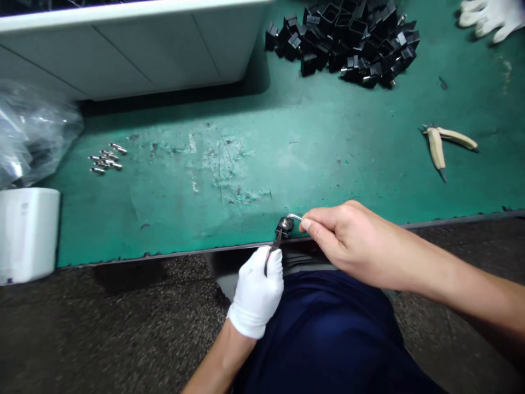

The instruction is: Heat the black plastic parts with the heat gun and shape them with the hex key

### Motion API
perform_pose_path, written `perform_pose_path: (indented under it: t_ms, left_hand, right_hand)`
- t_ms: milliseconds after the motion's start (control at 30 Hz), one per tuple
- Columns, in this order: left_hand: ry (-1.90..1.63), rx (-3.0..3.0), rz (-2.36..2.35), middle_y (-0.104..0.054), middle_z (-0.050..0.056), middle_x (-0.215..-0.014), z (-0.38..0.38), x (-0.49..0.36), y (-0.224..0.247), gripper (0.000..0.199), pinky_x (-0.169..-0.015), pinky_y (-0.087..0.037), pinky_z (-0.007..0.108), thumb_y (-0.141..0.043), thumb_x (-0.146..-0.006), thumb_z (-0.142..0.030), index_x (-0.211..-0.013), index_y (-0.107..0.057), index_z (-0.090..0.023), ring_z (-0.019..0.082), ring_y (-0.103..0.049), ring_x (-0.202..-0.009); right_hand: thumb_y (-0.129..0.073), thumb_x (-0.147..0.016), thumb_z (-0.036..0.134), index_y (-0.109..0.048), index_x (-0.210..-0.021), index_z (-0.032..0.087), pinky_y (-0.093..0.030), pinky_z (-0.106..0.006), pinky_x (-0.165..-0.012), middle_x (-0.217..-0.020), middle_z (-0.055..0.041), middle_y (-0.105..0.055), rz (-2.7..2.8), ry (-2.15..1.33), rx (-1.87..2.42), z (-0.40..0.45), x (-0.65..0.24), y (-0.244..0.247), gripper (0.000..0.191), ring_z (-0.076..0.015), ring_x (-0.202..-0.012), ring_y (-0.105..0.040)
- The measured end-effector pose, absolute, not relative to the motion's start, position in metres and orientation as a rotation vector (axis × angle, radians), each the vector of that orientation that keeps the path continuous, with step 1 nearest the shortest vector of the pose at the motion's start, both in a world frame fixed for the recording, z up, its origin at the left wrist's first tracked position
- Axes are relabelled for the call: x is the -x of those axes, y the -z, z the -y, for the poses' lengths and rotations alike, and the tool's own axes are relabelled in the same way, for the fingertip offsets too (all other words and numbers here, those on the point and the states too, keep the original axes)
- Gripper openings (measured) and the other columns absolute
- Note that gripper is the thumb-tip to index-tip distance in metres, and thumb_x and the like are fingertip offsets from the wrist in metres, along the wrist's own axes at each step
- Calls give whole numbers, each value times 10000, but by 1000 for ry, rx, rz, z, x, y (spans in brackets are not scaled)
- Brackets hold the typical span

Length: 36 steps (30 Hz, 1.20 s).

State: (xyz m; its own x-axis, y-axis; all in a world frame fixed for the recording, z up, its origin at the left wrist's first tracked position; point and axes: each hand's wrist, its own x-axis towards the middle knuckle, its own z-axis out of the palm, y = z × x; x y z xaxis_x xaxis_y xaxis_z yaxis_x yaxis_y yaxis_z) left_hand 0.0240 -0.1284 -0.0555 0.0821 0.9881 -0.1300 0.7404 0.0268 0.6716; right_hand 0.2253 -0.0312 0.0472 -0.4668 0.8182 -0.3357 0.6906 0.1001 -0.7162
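My left hand (pixel 259 284), in a white glove, is closed around a pair of pliers (pixel 278 241) with dark jaws; their handles are mostly hidden in the palm. The jaws meet a small black part (pixel 284 225) with a metal centre at the bench's front edge. My bare right hand (pixel 334 232) pinches a bent metal hex key (pixel 295 216) between thumb and forefinger. The key's short end reaches the metal centre of the black part. Whether it sits fully inside cannot be made out.
Black square parts (pixel 344 41) lie heaped at the back. Cream-handled pliers (pixel 437 145) rest at right, a white glove (pixel 494 19) behind them. Several metal pins (pixel 106 158), a plastic bag (pixel 35 134) and a white container (pixel 28 235) are at left, below a large pale bin (pixel 135 54).
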Motion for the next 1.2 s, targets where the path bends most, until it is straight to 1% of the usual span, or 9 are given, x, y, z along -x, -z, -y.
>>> perform_pose_path:
  t_ms: [233,400,567,733,833,933,1033,1100,1200]
  left_hand:
    - [-521,-1802,-1708,-707,63,-832,128,-24,55,290,-771,-515,284,-413,-1028,-321,-925,-650,-189,188,-687,-786]
    - [-528,-1828,-1716,-705,64,-842,129,-25,55,278,-778,-508,276,-417,-1026,-320,-939,-647,-190,189,-689,-804]
    - [-504,-1852,-1734,-699,67,-837,129,-25,53,296,-749,-497,282,-402,-1029,-338,-935,-639,-187,189,-673,-762]
    - [-465,-1857,-1761,-689,59,-825,129,-25,53,312,-734,-490,283,-386,-1032,-366,-936,-629,-196,186,-660,-739]
    - [-466,-1866,-1754,-685,57,-825,129,-25,53,317,-736,-488,284,-383,-1034,-375,-933,-626,-198,185,-656,-736]
    - [-445,-1866,-1746,-686,63,-833,128,-23,51,329,-742,-491,294,-380,-1034,-388,-932,-626,-194,191,-654,-734]
    - [-427,-1858,-1751,-698,70,-857,128,-22,48,333,-759,-499,302,-381,-1033,-396,-961,-632,-191,199,-665,-755]
    - [-420,-1858,-1747,-706,70,-877,127,-21,47,328,-770,-504,302,-381,-1035,-394,-981,-634,-192,202,-676,-779]
    - [-412,-1885,-1733,-709,71,-882,126,-21,46,329,-769,-507,300,-378,-1035,-392,-980,-634,-191,205,-682,-792]
  right_hand:
    - [-498,-984,241,-485,-580,217,-254,-287,-406,-477,56,-465,2304,-1364,1463,13,-227,-52,405,-99,-420,-337]
    - [-511,-968,220,-507,-558,217,-280,-282,-408,-467,46,-476,2420,-1354,1406,1,-227,-51,409,-99,-407,-356]
    - [-552,-945,215,-494,-522,216,-239,-270,-362,-409,57,-423,2528,-1355,1341,-10,-224,-52,426,-83,-360,-308]
    - [-581,-942,212,-537,-502,200,-198,-228,-322,-382,72,-406,2612,-1442,1296,-25,-221,-54,443,-49,-310,-294]
    - [-602,-945,186,-600,-507,186,-174,-195,-319,-362,89,-392,2645,-1512,1233,-35,-219,-54,439,-23,-290,-277]
    - [-677,-902,130,-685,-528,176,-171,-184,-325,-346,103,-418,2607,-1618,1185,-44,-216,-55,378,-9,-285,-283]
    - [-721,-854,77,-674,-484,148,-168,-191,-346,-326,123,-459,2614,-1630,1244,-48,-210,-58,379,10,-282,-294]
    - [-642,-898,112,-661,-479,106,-166,-196,-375,-321,143,-460,2619,-1644,1321,-48,-207,-61,420,34,-284,-288]
    - [-392,-958,204,-612,-461,28,-173,-210,-398,-311,140,-442,2496,-1706,1504,-49,-203,-63,571,60,-285,-281]
